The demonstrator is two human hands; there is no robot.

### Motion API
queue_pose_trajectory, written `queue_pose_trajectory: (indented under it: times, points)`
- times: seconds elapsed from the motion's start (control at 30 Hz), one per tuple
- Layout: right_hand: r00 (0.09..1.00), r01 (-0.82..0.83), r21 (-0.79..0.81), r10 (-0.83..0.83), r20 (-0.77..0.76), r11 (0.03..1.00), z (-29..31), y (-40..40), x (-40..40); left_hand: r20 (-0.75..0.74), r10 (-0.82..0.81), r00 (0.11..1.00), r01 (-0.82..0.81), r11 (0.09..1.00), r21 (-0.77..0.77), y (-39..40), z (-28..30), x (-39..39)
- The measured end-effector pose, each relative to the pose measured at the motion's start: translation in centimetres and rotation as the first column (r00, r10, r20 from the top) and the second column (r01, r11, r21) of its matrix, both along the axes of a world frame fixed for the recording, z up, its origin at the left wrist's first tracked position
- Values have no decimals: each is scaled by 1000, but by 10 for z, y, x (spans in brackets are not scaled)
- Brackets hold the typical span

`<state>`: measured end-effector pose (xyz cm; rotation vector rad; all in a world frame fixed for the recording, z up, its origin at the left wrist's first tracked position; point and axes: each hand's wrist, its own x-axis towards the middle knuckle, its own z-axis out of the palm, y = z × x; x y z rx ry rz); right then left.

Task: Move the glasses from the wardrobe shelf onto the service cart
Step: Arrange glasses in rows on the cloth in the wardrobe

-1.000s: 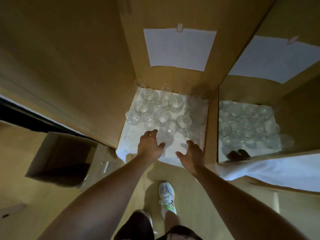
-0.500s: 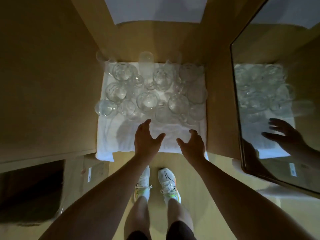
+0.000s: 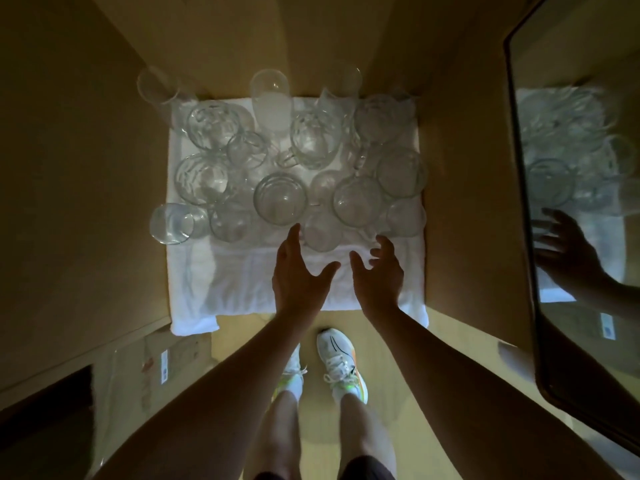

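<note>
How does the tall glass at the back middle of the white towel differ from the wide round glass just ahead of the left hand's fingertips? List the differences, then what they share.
1. The tall glass is narrow and high; the wide round glass is broad and low.
2. The tall glass stands at the towel's far edge; the wide round glass sits near the front, close to the left hand.
3. The tall glass looks cloudy white lower down; the wide round glass looks clear.

Both are upright, transparent and untouched.

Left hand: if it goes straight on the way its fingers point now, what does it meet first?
Probably the round glass in the front row, just beyond the left hand fingertips. The hand is open above the white towel; depth is hard to judge, so the glass beside it is possible.
</note>
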<state>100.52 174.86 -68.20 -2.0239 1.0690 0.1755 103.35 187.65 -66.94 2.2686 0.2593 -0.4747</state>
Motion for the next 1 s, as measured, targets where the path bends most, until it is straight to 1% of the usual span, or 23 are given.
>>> queue_pose_trajectory:
  times: [0.23, 0.3, 0.37, 0.47, 0.6, 0.7, 0.8, 0.93, 1.0]
  points:
    - [997, 24, -36, -21, 79, 999, -5, 5, 0, 84, -9, 996, 6, 999, 43, -9, -3, 10]
    - [996, 28, -17, -27, 85, 999, -6, 7, 1, 109, -3, 994, -2, 999, 50, -7, -5, 12]
    - [998, 33, 26, -35, 61, 999, -8, 8, 6, 138, 7, 990, -13, 999, 49, -3, -7, 13]
    - [994, 97, 93, -101, 44, 991, -10, 10, 15, 143, 12, 990, -17, 999, 30, 3, -7, 13]
    - [990, 143, 160, -143, -11, 977, -13, 13, 26, 134, 26, 991, -21, 999, -41, 12, -5, 8]
    - [973, 230, 318, -215, -83, 920, -15, 10, 33, 123, 52, 991, -44, 997, -60, 16, -3, 8]
    - [976, 213, 383, -183, -116, 899, -14, 7, 37, 100, 90, 991, -84, 995, -59, 17, -1, 8]
    - [978, 203, 422, -162, -132, 884, -9, 9, 30, 74, 124, 989, -119, 991, -67, 23, 6, 0]
    - [977, 203, 421, -152, -151, 884, -6, 13, 21, 79, 123, 989, -120, 992, -44, 27, 10, -6]
